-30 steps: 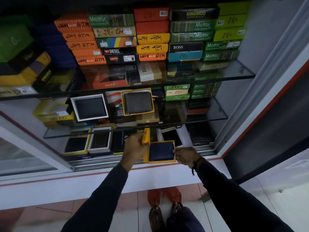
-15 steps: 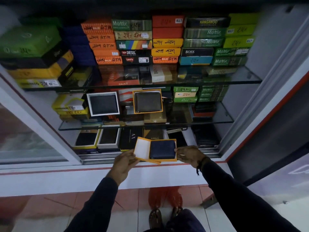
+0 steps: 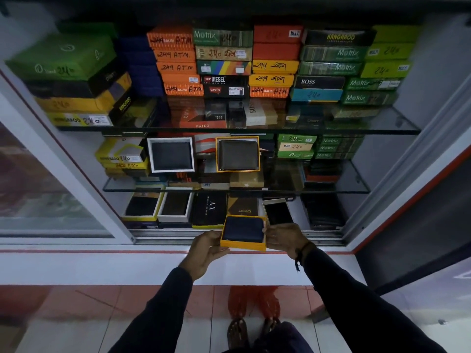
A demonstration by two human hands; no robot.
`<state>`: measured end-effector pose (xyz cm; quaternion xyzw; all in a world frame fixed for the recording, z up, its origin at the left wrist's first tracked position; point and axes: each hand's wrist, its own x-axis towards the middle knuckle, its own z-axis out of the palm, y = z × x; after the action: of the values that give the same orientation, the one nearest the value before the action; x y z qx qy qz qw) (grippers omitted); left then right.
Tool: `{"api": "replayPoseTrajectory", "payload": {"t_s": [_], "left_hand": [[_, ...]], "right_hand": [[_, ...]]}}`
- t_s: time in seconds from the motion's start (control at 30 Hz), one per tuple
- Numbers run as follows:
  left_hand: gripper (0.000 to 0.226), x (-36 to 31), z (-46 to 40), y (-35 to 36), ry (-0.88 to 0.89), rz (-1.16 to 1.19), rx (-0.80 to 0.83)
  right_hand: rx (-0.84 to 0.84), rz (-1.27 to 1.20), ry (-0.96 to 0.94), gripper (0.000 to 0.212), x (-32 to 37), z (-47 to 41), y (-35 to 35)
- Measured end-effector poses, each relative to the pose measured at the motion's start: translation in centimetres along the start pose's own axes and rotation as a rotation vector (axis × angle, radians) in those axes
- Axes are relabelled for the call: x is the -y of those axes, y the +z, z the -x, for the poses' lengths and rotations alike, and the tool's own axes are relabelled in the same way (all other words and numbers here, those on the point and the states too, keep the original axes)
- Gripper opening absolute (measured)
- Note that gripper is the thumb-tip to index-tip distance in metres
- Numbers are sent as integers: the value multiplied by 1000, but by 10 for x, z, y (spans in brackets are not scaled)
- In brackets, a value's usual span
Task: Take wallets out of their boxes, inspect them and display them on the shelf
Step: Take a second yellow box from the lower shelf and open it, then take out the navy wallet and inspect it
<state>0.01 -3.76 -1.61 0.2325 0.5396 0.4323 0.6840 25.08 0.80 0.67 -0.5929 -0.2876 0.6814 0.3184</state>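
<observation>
Both hands, left hand [image 3: 205, 248] and right hand [image 3: 285, 239], are gripping the yellow box [image 3: 243, 244] with a dark wallet [image 3: 243, 229] inside, lower center of frame.

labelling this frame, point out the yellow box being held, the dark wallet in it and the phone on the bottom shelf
yellow box [image 3: 242, 246], head view, front wall
dark wallet [image 3: 243, 229], head view, middle of its face
phone [image 3: 278, 211], head view, dark screen

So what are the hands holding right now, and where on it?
The open yellow box with a dark wallet: left hand on its left edge, right hand on its right.
</observation>
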Motion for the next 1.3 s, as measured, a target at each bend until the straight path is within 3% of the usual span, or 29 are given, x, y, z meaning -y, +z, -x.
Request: {"api": "replayPoseTrajectory", "payload": {"t_s": [0.13,0.2,0.3,0.43,0.53,0.6,0.7,0.8,0.97,1.13,1.2,1.3], "left_hand": [[10,8,-2,-10,24,-330,-107],[9,13,1,-16,-27,-429,-65],[5,21,9,-27,-169,-543,25],[12,34,14,-35,-262,-660,94],[7,42,10,-30,-190,-679,9],[13,46,6,-23,-113,-737,-71],[20,54,1,-14,-46,-816,-178],[15,60,-2,-10,-46,-784,-220],[17,63,-4,-7,-36,-744,-179],[20,64,-5,-12,-38,-751,-210],[18,65,-5,-14,-58,-706,-248],[17,63,-4,-14,-51,-662,-240]], "right_hand": [[16,25,44,11,-9,2,-6],[34,131,102,18,-15,4,-8],[73,234,200,9,-24,15,-6],[42,312,225,21,-45,23,0],[-81,390,183,25,-61,9,7],[-143,612,120,20,-70,-9,11],[-236,1054,4,34,-64,8,26],[-252,1219,-56,40,-69,15,33],[-271,1111,-3,72,-81,3,47],[-287,938,60,81,-83,-6,52],[-277,862,30,74,-79,-5,52],[-255,683,-47,44,-75,-4,53]]}}
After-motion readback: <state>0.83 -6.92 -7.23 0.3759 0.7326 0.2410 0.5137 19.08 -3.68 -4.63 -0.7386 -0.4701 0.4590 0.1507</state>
